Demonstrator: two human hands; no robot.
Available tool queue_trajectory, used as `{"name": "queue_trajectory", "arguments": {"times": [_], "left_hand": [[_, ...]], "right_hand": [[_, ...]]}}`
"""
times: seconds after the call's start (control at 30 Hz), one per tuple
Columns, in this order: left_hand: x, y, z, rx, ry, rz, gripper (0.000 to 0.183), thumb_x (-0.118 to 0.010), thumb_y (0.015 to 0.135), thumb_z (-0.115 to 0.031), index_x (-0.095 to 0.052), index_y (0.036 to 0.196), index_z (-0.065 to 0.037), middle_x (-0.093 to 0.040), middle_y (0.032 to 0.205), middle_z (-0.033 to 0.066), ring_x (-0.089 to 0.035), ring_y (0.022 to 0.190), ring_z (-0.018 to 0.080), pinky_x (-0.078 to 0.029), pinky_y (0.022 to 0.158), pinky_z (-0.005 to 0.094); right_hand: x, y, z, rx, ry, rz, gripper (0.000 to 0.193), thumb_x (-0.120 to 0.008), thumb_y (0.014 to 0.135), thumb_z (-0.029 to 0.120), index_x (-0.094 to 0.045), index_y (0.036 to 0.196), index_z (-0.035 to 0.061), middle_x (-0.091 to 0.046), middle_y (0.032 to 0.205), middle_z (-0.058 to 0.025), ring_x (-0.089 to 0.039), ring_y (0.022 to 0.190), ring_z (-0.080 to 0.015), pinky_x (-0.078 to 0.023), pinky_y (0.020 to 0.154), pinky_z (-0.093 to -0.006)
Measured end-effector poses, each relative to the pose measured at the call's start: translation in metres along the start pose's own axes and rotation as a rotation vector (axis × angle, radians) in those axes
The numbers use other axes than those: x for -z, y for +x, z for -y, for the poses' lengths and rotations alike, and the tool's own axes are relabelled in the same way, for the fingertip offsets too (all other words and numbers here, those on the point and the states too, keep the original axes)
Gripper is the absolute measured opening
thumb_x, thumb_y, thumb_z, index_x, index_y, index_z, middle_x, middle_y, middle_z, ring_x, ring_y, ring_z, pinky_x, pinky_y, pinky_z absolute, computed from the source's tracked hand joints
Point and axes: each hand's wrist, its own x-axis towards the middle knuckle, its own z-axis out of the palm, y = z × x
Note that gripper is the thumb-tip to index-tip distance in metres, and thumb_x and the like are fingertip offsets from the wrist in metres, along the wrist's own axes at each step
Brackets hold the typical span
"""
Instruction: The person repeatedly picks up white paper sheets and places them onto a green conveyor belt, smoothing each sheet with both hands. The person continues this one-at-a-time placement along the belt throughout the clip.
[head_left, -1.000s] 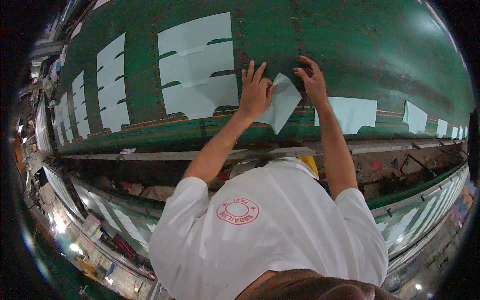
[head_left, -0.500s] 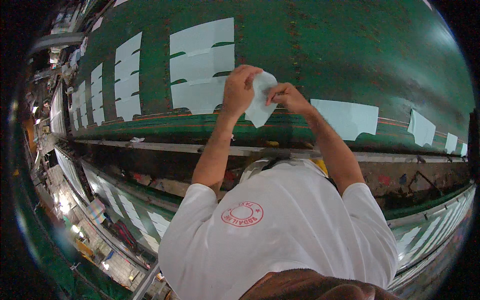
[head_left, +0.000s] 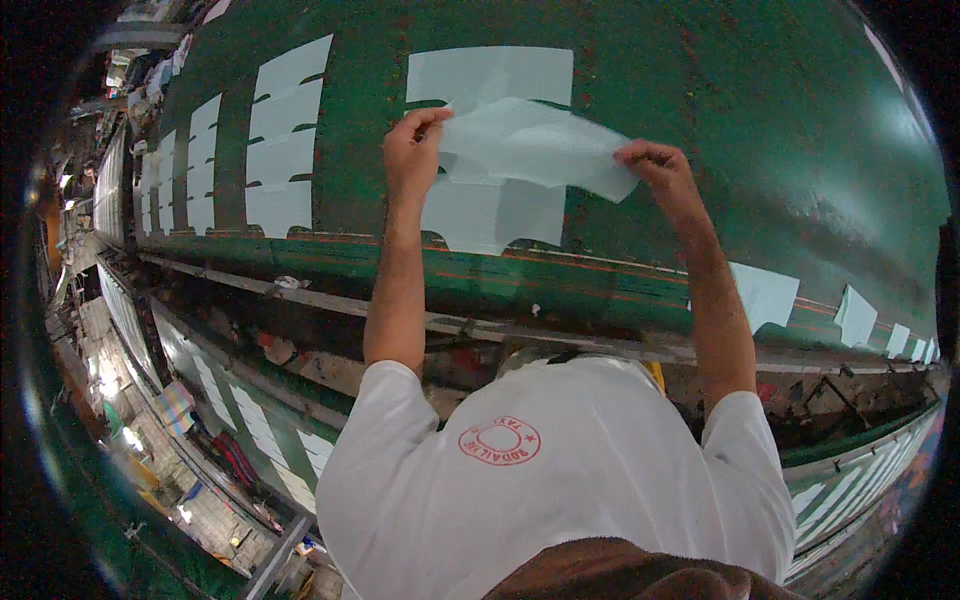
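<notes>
Between my two hands a white cut fabric piece [head_left: 530, 140] is stretched out above the green table [head_left: 640, 80]. My left hand [head_left: 415, 145] pinches its left end, and my right hand [head_left: 655, 170] pinches its right corner. The piece looks thin and slightly slack. Under it lies a column of flat white fabric pieces [head_left: 490, 75], partly covered by the held one. The lower pieces of this column show curved notches at their sides.
More columns of white pieces [head_left: 285, 140] run off along the table to the left. Single white pieces [head_left: 765, 295] lie near the front edge on the right. A metal rail [head_left: 460, 325] borders the table close to my body. Behind me stand other green tables with white pieces.
The fabric piece, bunched between my close hands before, is now spread out wide. My hands have moved apart and now hold it over the column of laid pieces.
</notes>
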Motion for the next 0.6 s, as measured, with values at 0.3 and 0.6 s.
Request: {"name": "queue_trajectory", "arguments": {"times": [0.3, 0.6], "left_hand": [[0.002, 0.121, 0.068, -0.123, 0.047, 0.091, 0.024, -0.074, 0.092, -0.013, -0.075, 0.116, -0.009, -0.073, 0.103, 0.0027, -0.065, 0.087, 0.0118, -0.052, 0.078, 0.0281], [-0.019, 0.228, 0.126, -0.45, 0.249, -0.003, 0.029, -0.072, 0.088, -0.003, -0.074, 0.116, -0.01, -0.071, 0.115, 0.0099, -0.071, 0.085, 0.0239, -0.057, 0.079, 0.036]], "right_hand": [[-0.008, 0.138, 0.022, 0.08, -0.166, -0.133, 0.04, -0.064, 0.097, 0.017, -0.066, 0.135, 0.0041, -0.067, 0.128, -0.0064, -0.059, 0.116, -0.0164, -0.046, 0.103, -0.0322], [-0.009, 0.225, 0.011, 0.149, -0.67, -0.126, 0.055, -0.065, 0.097, 0.017, -0.051, 0.149, 0.0068, -0.056, 0.141, -0.0103, -0.058, 0.123, -0.0229, -0.048, 0.105, -0.0346]]}}
